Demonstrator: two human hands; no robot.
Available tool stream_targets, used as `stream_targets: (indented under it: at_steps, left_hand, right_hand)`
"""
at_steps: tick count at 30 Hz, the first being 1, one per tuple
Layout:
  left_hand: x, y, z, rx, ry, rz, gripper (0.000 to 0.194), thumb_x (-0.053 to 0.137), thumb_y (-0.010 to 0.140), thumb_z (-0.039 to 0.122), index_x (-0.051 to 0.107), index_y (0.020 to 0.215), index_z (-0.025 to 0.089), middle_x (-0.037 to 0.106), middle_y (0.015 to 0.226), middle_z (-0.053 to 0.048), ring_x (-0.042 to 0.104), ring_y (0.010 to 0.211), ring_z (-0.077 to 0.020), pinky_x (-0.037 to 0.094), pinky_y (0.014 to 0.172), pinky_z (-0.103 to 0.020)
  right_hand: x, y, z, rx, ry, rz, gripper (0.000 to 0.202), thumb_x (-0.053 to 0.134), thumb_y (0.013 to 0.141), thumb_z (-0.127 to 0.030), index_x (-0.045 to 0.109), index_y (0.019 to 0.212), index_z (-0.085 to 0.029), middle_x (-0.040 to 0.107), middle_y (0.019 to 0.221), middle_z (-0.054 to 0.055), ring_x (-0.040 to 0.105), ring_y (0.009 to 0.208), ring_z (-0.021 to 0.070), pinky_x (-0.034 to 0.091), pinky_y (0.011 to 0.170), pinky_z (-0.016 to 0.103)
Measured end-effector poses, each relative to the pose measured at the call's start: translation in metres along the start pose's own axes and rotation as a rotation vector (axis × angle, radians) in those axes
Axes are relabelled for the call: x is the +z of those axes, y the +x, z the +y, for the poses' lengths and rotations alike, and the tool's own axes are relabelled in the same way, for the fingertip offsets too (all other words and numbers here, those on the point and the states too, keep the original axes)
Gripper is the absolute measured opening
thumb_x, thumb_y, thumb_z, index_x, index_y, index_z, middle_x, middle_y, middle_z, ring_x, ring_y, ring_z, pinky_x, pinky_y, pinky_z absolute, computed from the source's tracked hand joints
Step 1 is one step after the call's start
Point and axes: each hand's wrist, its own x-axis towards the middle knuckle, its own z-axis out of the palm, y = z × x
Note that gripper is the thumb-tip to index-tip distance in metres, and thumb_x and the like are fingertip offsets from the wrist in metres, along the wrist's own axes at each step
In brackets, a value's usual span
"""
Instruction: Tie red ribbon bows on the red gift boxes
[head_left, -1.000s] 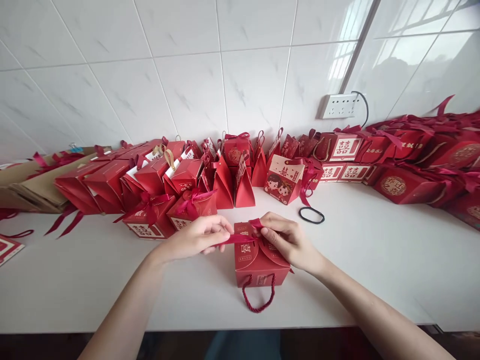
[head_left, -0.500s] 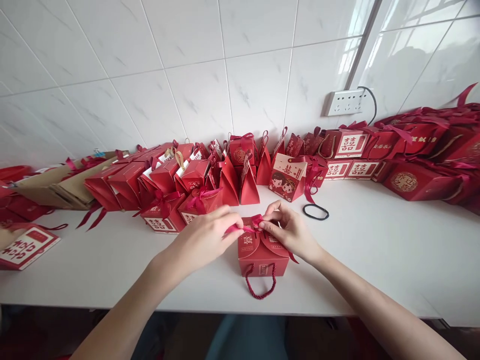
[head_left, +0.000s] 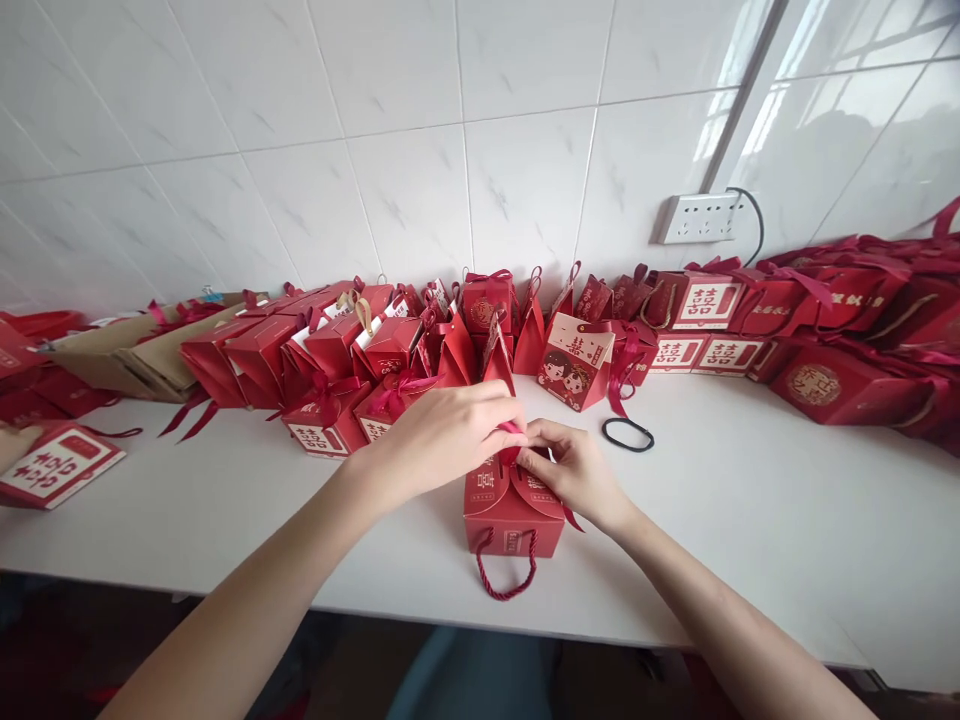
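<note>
A red gift box (head_left: 516, 520) with overlapping rounded top flaps stands upright before me, its twisted rope handle (head_left: 507, 592) hanging down the near side onto the table. Over the top of the box, my left hand (head_left: 450, 425) pinches a red ribbon (head_left: 510, 455). My right hand (head_left: 574, 465) is closed on the same ribbon from the right, close against the left fingertips. One ribbon tail (head_left: 573, 519) hangs past the box's right side. My fingers partly hide the ribbon where they meet.
Rows of red gift boxes (head_left: 255, 360) line the tiled wall, with more stacked at right (head_left: 832, 385). A black elastic band (head_left: 628, 434) lies on the white table (head_left: 712, 540). At left are a cardboard box (head_left: 112, 360) and another red box (head_left: 64, 465). A socket strip (head_left: 701, 219) is on the wall.
My left hand has moved right and up over the box, bringing its ribbon end to my right hand's fingers. The right hand keeps hold of the ribbon. The view has shifted slightly.
</note>
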Motion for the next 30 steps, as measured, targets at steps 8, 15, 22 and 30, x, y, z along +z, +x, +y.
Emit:
stream_targets:
  at_steps: [8,15,22,30]
  left_hand:
    - [0.004,0.024,0.001,0.040,-0.201,-0.031,0.012,0.057,0.085,0.016,0.067,0.078,0.018,0.065,0.085,0.001,0.057,0.068,-0.0112,0.033,0.057,-0.023]
    - [0.013,0.019,-0.014,-0.008,-0.450,0.026,0.007,0.063,0.083,0.021,0.064,0.078,0.016,0.067,0.080,0.000,0.058,0.068,-0.0110,0.039,0.062,-0.024]
    - [0.032,0.005,-0.030,-0.117,-0.611,0.098,0.018,0.065,0.081,0.032,0.064,0.078,0.014,0.066,0.078,-0.001,0.058,0.069,-0.0105,0.039,0.062,-0.023]
    - [0.050,-0.012,-0.035,-0.181,-0.699,0.148,0.013,0.058,0.086,0.026,0.061,0.090,0.014,0.068,0.093,-0.003,0.062,0.083,-0.0128,0.043,0.072,-0.023]
  right_hand:
    - [-0.003,-0.002,-0.001,0.036,-0.094,0.028,0.027,0.061,0.079,-0.043,0.067,0.077,-0.016,0.070,0.076,0.006,0.062,0.072,0.0222,0.049,0.062,0.030]
    - [-0.003,-0.004,-0.007,0.087,-0.141,0.054,0.024,0.068,0.072,-0.044,0.066,0.071,-0.020,0.069,0.070,0.007,0.063,0.066,0.0242,0.051,0.057,0.032]
    - [0.001,-0.006,-0.002,0.036,-0.196,0.087,0.024,0.071,0.071,-0.046,0.069,0.070,-0.022,0.071,0.071,0.006,0.064,0.065,0.0231,0.054,0.058,0.032]
    - [0.003,-0.006,0.005,-0.134,-0.102,0.082,0.009,0.068,0.078,-0.032,0.075,0.082,-0.027,0.073,0.086,0.003,0.067,0.077,0.0172,0.056,0.069,0.025]
